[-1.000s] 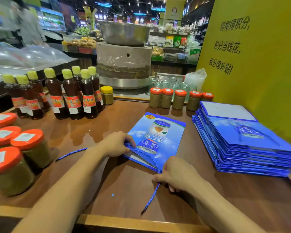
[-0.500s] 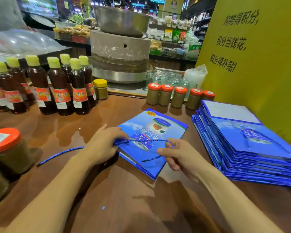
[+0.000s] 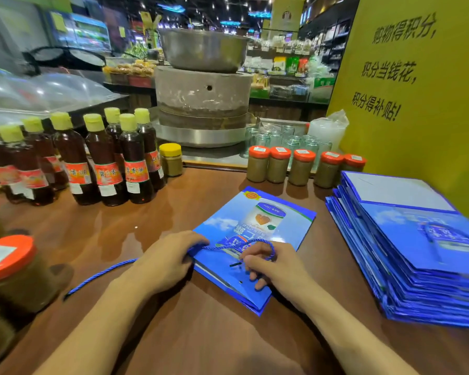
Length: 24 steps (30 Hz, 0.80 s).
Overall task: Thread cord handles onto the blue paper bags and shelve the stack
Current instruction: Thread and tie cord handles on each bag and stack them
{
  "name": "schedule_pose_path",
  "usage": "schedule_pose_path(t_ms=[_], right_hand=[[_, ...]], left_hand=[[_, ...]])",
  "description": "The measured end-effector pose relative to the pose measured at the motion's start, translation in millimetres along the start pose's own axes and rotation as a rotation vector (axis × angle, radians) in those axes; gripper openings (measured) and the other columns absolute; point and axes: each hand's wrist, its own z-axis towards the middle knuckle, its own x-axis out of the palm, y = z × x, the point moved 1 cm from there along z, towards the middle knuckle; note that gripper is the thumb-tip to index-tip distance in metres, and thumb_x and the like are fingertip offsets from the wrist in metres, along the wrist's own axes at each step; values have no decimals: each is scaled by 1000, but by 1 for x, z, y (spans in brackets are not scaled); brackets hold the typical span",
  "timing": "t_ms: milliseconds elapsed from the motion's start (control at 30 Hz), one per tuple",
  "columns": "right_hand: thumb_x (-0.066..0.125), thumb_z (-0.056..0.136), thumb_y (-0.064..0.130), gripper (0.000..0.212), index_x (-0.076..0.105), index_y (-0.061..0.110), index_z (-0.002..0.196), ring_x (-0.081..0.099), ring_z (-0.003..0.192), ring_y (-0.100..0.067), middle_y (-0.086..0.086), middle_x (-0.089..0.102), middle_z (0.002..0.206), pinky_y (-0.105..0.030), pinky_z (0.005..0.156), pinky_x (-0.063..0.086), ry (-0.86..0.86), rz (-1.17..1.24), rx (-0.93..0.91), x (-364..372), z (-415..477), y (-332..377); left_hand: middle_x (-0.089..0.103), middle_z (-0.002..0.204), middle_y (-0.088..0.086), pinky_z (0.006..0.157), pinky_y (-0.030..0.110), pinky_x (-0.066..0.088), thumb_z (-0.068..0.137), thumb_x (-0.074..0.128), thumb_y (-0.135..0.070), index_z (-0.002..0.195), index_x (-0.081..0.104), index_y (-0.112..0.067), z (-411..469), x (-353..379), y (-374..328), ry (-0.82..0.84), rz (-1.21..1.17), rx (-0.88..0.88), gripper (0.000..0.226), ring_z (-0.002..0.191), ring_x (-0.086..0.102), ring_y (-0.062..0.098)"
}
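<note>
A flat blue paper bag (image 3: pixel 266 220) lies on the brown wooden counter (image 3: pixel 201 334) in front of me. A blue cord (image 3: pixel 100 273) trails left over the counter, passes under my left hand (image 3: pixel 165 262) and arcs across the bag to my right hand (image 3: pixel 276 265). My left hand is closed on the cord at the bag's left edge. My right hand rests on the bag near its punched holes, its fingers pinching the cord's dark end. A tall stack of flat blue bags (image 3: pixel 417 253) sits to the right.
Dark sauce bottles (image 3: pixel 103 161) with yellow caps stand at the back left. Orange-lidded jars (image 3: pixel 301 167) line the back, and a larger jar (image 3: pixel 14 274) stands at the near left. A stone mill (image 3: pixel 203 104) and a yellow sign board (image 3: pixel 417 85) rise behind.
My right hand moved from the counter's near side up onto the bag, carrying the cord end with it. The cord now arcs over the bag between both hands.
</note>
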Motion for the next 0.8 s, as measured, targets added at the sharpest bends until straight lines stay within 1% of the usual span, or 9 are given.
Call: schedule_pose_path(t_ms=[100, 200, 267, 333, 367, 467, 533, 633, 800], right_hand=[[70, 92, 2, 4, 71, -2, 91, 66, 68, -20, -6, 68, 76, -29, 55, 56, 14, -43, -18, 2, 1, -8], [71, 91, 2, 3, 72, 0, 93, 65, 68, -18, -3, 68, 79, -29, 55, 55, 8, -45, -42, 2, 0, -11], [71, 90, 1, 4, 74, 3, 92, 64, 68, -17, -2, 68, 81, -29, 55, 55, 8, -45, -54, 3, -1, -12], [70, 91, 0, 5, 73, 3, 90, 64, 69, -18, -2, 68, 81, -30, 55, 56, 1, -12, -49, 3, -1, -12], [69, 92, 0, 4, 73, 2, 91, 64, 69, -19, -4, 68, 81, -31, 55, 56, -4, 8, -43, 2, -1, -11], [65, 97, 1, 6, 67, 3, 92, 62, 66, -23, -10, 67, 73, -31, 54, 56, -13, 63, -20, 0, -1, -10], [64, 98, -1, 6, 63, -4, 93, 59, 64, -24, -12, 65, 71, -30, 54, 54, -15, 84, -16, -1, 0, -11], [64, 96, -2, 8, 64, -10, 93, 58, 62, -22, -15, 63, 72, -28, 56, 55, -5, 68, -36, -4, -1, -12], [68, 95, 4, 7, 72, 7, 90, 62, 65, -17, -5, 69, 79, -28, 63, 57, 96, -135, -90, -3, -5, -13]], left_hand=[[63, 136, -17, 97, 32, 49, 78, 54, 5, 129, 67, -33, 1, 3, -3, -70, 57, 1, 65, 125, 58, 14], [64, 134, -20, 93, 30, 49, 75, 57, 5, 128, 67, -36, 1, 4, -6, -117, 97, -5, 68, 124, 59, 14], [58, 139, -22, 101, 29, 47, 74, 59, 0, 132, 64, -38, 0, 3, -8, -72, 90, 9, 69, 133, 53, 10], [50, 144, -25, 117, 26, 34, 73, 60, -17, 138, 58, -41, -5, 0, -14, -28, 3, 61, 70, 144, 38, 1], [48, 143, -28, 118, 25, 31, 72, 62, -27, 137, 58, -43, -8, -2, -18, -34, -44, 102, 67, 145, 35, -1], [59, 124, -27, 100, 27, 45, 72, 78, -38, 112, 65, -49, -11, -7, -32, -95, -116, 203, 43, 125, 52, 5], [62, 114, -26, 91, 31, 46, 72, 86, -38, 96, 68, -48, -11, -7, -38, -80, -137, 214, 32, 113, 56, 7], [63, 112, -24, 91, 33, 49, 73, 89, -41, 96, 73, -44, -14, -2, -44, -1, -171, 199, 28, 110, 57, 10], [66, 107, -22, 87, 41, 51, 76, 89, -37, 96, 74, -42, -13, 1, -45, -16, -183, 203, 26, 103, 60, 12]])
